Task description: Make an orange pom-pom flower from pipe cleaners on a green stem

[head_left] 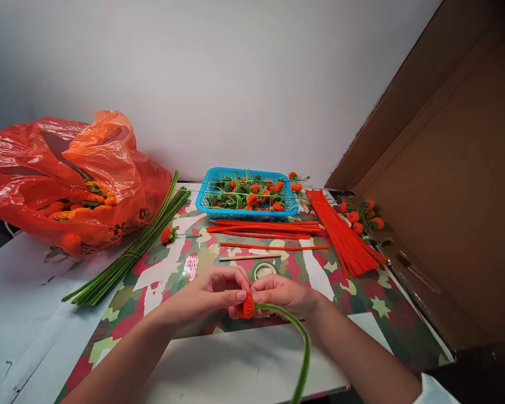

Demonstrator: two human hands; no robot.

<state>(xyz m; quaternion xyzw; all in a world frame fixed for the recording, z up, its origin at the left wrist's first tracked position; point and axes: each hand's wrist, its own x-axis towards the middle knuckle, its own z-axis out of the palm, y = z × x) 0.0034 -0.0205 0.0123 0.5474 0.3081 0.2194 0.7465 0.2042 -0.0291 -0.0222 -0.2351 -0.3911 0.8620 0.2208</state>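
My left hand (212,292) and my right hand (284,294) meet at the middle of the table, both pinching a small orange pipe-cleaner flower head (248,307). A fuzzy green stem (301,342) curves from that head down toward me. Behind my fingers lie a roll of tape (264,270) and a thin wooden stick (249,257).
A blue basket (205,203) of finished orange flowers stands at the back. Orange pipe cleaners (345,235) lie right of it, more (265,227) in front. A bundle of green stems (130,249) and an orange plastic bag (67,174) are left. A cardboard wall (454,196) rises right.
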